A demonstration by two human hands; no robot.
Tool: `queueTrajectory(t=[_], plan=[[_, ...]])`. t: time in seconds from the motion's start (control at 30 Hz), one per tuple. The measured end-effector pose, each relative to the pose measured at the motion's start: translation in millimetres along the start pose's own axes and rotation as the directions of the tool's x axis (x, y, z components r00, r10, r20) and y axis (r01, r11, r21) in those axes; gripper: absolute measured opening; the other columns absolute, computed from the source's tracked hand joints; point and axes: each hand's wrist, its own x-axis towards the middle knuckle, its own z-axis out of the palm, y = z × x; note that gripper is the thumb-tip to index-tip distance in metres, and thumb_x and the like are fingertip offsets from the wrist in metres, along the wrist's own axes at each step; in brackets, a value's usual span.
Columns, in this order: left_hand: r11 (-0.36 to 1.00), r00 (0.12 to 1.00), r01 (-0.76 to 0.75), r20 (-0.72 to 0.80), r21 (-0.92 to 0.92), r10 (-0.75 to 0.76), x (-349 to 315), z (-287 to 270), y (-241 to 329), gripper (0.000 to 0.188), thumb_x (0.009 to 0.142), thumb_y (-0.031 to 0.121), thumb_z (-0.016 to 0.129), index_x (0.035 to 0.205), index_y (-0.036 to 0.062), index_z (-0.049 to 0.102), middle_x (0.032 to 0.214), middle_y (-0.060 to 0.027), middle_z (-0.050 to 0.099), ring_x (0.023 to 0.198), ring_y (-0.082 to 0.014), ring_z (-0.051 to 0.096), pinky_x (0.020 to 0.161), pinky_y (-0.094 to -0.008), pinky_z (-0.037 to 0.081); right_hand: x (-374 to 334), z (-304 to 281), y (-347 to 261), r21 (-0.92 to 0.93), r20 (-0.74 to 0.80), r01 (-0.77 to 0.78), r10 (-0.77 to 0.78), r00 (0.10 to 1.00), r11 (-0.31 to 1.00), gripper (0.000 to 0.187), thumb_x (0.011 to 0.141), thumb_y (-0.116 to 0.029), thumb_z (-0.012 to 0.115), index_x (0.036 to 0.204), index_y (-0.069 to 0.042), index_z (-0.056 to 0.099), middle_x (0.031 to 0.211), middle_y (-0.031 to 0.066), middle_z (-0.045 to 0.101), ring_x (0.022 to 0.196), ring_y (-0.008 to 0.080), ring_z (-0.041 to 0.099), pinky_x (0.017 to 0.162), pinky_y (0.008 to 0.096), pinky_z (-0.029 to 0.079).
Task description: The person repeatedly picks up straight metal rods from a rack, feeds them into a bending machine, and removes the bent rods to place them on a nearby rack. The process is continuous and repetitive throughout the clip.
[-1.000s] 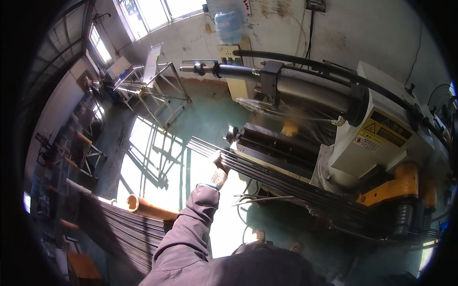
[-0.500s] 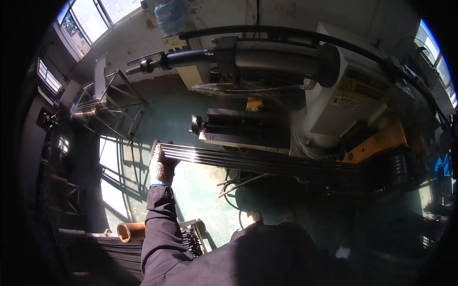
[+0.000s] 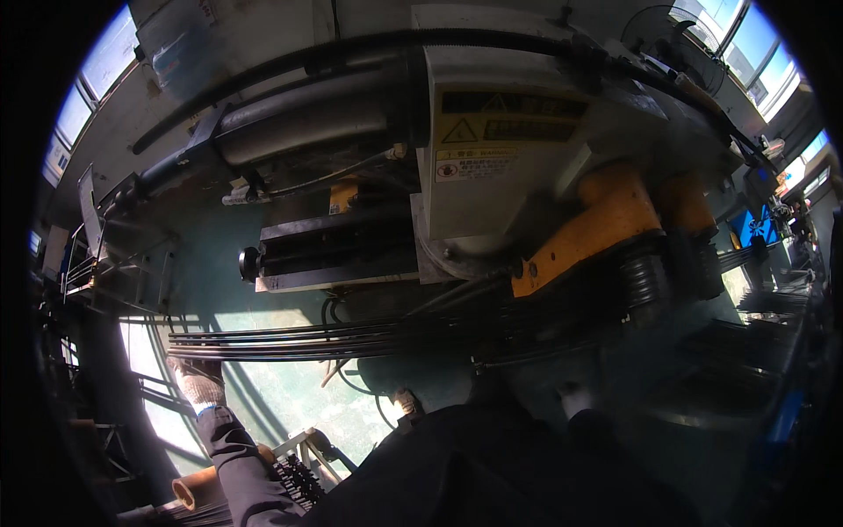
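Observation:
My left hand [image 3: 200,383], in a pale knitted glove with a darker palm, is closed around the left ends of several long thin dark metal rods [image 3: 290,342]. These rods run level to the right, into shadow below the machine's orange arm [image 3: 584,230]; their far ends are hard to make out there. My right hand [image 3: 575,400], also in a pale glove, is low on the right near my body, below the black ribbed cylinder [image 3: 645,283]. Dark shadow hides its fingers, so whether it holds anything cannot be seen.
A large grey machine [image 3: 492,184] with warning labels fills the area ahead, with a dark rail [image 3: 338,255] jutting left. Hoses [image 3: 338,307] hang below it. At lower left are an orange-brown tube [image 3: 195,488] and a rack [image 3: 303,457] of dark parts. A metal frame [image 3: 145,272] stands far left.
My view has swung right and closer to the machine. The rods and my left hand now appear lower and farther left. My right hand shows more clearly beside my body.

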Motion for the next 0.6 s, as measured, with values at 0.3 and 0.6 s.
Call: queueTrajectory(t=[0.3, 0.6], plan=[[0.168, 0.909, -0.368, 0.391, 0.915, -0.141, -189.6, 72.6, -230.5, 0.032, 0.108, 0.036, 0.061, 0.121, 0.0085, 0.072, 0.114, -0.0146, 0.073, 0.103, -0.0361, 0.071, 0.089, -0.0503, 0.057, 152.8, -42.0, 53.1, -0.802, 0.411, 0.361, 0.000, 0.912, 0.475, 0.060, 0.107, -0.044, 0.070, 0.149, -0.002, 0.065, 0.154, 0.0216, 0.064, 0.139, 0.0354, 0.063, 0.115, 0.0474, 0.052], [-0.071, 0.825, -0.483, 0.426, 0.873, -0.372, -258.1, 164.3, -247.6, 0.031, 0.103, 0.038, 0.067, 0.107, 0.0087, 0.076, 0.089, -0.0124, 0.075, 0.087, -0.0343, 0.075, 0.075, -0.0492, 0.059, 173.7, -68.1, 71.0, -0.688, 0.312, 0.471, -0.362, 0.879, 0.552, 0.047, 0.105, -0.039, 0.070, 0.139, -0.007, 0.073, 0.138, 0.0205, 0.073, 0.124, 0.0379, 0.070, 0.107, 0.0456, 0.057]])
